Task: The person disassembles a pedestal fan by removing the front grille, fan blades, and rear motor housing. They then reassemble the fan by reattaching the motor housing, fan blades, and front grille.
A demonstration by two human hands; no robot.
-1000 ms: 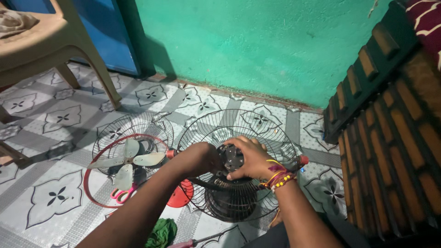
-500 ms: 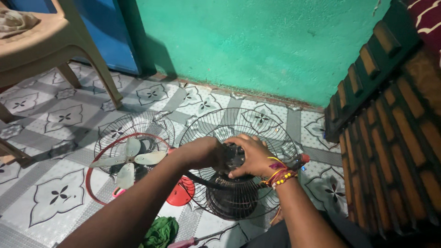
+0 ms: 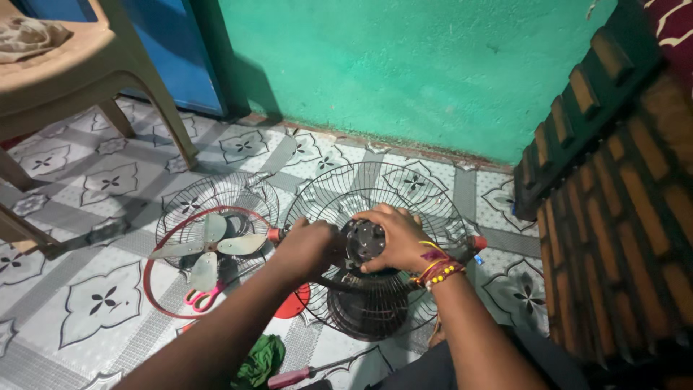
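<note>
Just right of the frame's centre, a dark fan motor (image 3: pixel 364 242) sits in the hub of a round wire fan guard (image 3: pixel 375 195), which stands roughly face-up over a dark round base (image 3: pixel 364 314) on the patterned tile floor (image 3: pixel 108 180). Both hands meet on that hub. The right hand (image 3: pixel 401 238) comes in from the lower right and lies over the motor's right side, fingers (image 3: pixel 382 213) curled across its top edge in a closed hold. The left hand (image 3: pixel 310 245) reaches from the lower left and presses against the motor's left side; it looks closed around something there, though the view does not show what the fingers pinch. The motor lies directly between the two hands, its axis pointing up toward the camera, and neither hand is clearly nearer.

To the left in the frame lie a second guard with a red ring (image 3: pixel 155 289) and pale fan blades (image 3: pixel 206 245), with pink-handled scissors (image 3: pixel 202 296) just below them. A red-handled screwdriver (image 3: pixel 292 377) and a green cloth (image 3: pixel 260 361) lie near the bottom edge.
</note>
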